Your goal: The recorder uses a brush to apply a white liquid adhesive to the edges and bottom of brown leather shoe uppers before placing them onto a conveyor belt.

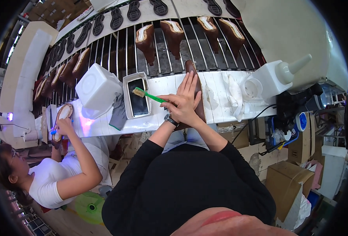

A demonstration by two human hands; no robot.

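Observation:
My left hand (187, 87), with a dark watch on its wrist, lies flat with fingers stretched along a brown leather shoe upper (199, 108). The upper lies across the white worktop, mostly covered by my hands. Crossing over the left wrist, my right hand (182, 108) is closed on a green-handled brush (152, 97). Its pale bristles point left, above a white open box (129, 110) with a dark, shiny flat thing (138, 96) inside.
White plastic containers (97, 88) (266, 80) and a grey glove (118, 114) stand or lie on the worktop (221, 106). Beyond, brown uppers (172, 37) sit on a roller rack, with black soles (134, 10) behind. At left, a co-worker (66, 173) handles another shoe.

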